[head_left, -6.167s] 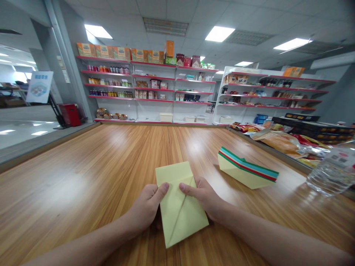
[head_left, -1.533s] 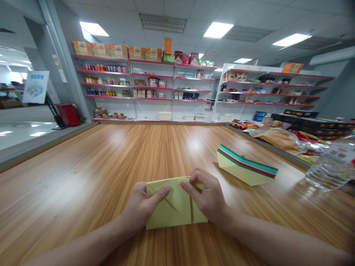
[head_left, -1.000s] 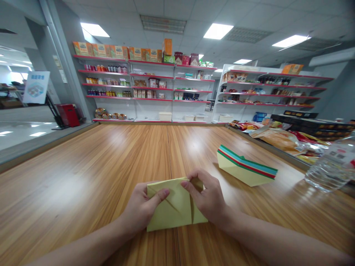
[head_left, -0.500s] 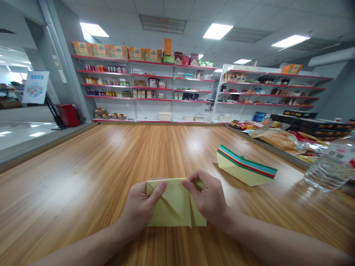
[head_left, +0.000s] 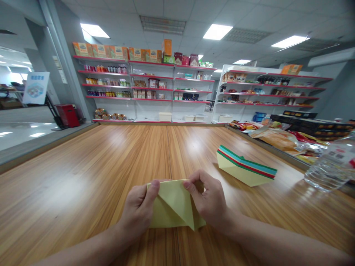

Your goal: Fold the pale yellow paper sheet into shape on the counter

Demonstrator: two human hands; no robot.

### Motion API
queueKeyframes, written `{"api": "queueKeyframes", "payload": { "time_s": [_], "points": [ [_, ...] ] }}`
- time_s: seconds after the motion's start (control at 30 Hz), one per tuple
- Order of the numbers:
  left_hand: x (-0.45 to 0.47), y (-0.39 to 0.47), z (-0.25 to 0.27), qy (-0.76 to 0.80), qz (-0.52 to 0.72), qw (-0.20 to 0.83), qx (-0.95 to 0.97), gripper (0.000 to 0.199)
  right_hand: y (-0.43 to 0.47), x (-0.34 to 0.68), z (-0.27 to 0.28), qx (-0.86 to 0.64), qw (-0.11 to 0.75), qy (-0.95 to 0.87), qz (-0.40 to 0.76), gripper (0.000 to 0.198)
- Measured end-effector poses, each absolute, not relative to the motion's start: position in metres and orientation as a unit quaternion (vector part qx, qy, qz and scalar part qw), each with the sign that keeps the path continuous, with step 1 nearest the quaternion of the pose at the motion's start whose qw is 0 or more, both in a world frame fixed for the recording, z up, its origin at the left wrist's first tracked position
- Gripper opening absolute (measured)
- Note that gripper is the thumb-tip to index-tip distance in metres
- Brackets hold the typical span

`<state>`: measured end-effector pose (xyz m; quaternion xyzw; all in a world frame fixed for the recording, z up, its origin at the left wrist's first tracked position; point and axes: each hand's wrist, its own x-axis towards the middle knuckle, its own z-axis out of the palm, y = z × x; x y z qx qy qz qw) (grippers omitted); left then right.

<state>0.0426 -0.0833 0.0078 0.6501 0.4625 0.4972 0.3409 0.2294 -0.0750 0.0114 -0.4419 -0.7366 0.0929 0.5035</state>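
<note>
Paper (head_left: 173,201): folded pale yellow sheet spans the space between left hand (head_left: 138,205) and right hand (head_left: 209,197) above the bench (head_left: 111,162), its long axis running from one to the other.
Nearer hand: neither; both touch it, one towards each end.
Left hand: grips the sheet's left end, thumb along the near face, fingers mostly hidden behind.
Right hand: pinches the upper edge between thumb and bent forefinger.
Triangular flap (head_left: 184,210): points down, its tip below and left of the right hand.
Paper boat (head_left: 244,171): striped, beyond and to the right of the right hand, apart from it.
</note>
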Motion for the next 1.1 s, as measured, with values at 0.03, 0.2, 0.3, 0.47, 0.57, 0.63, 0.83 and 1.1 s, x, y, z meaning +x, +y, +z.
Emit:
{"api": "queueKeyframes", "payload": {
  "time_s": [0.03,0.2,0.3,0.47,0.57,0.63,0.83,1.1],
  "points": [
    [0.042,-0.083,0.008,0.467,0.498,0.340,0.647,0.047,-0.076,0.229,0.011,-0.440,0.504,-0.737,0.095,0.016],
    [0.042,-0.083,0.010,0.447,0.506,0.366,0.640,0.040,-0.075,0.230,0.010,-0.434,0.513,-0.733,0.101,0.014],
    [0.044,-0.083,0.011,0.430,0.489,0.399,0.646,0.034,-0.073,0.232,0.007,-0.433,0.521,-0.731,0.082,0.014],
    [0.046,-0.086,0.013,0.411,0.498,0.424,0.635,0.032,-0.071,0.232,0.006,-0.433,0.559,-0.702,0.080,0.012],
    [0.047,-0.087,0.013,0.415,0.517,0.429,0.613,0.031,-0.071,0.232,0.010,-0.417,0.551,-0.719,0.066,0.013],
    [0.049,-0.088,0.014,0.420,0.525,0.432,0.601,0.030,-0.070,0.232,0.013,-0.395,0.530,-0.748,0.058,0.007],
    [0.051,-0.087,0.015,0.441,0.525,0.446,0.575,0.032,-0.067,0.233,0.014,-0.395,0.509,-0.763,0.049,0.007],
    [0.048,-0.084,0.014,0.475,0.513,0.476,0.534,0.046,-0.061,0.236,0.013,-0.415,0.444,-0.785,0.120,0.017]
  ]
}}
